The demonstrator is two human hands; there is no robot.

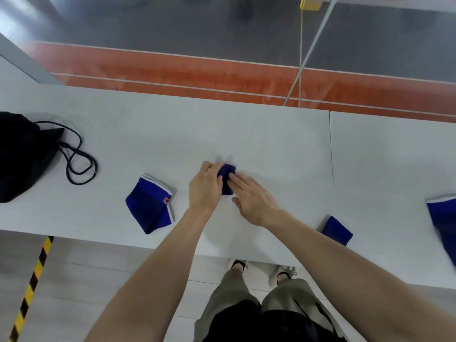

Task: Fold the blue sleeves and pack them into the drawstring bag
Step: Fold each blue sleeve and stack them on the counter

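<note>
Left grip [206,186] pinching folded blue sleeve [227,169], right grip [254,197] flat atop it

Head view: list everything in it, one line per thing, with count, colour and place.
Sleeves: four, blue: mid-table sleeve under the hands; white-trimmed sleeve to its left; small sleeve near the front edge, right; edge sleeve cut off at far right.
Drawstring bag: one, black, table's left end, cords loose beside it.
Table: white, two tops butted together.
Hazard tape: one strip, yellow-black, floor lower left.
Hands: left hand grips the mid-table sleeve; right hand presses it with straight fingers.
</note>
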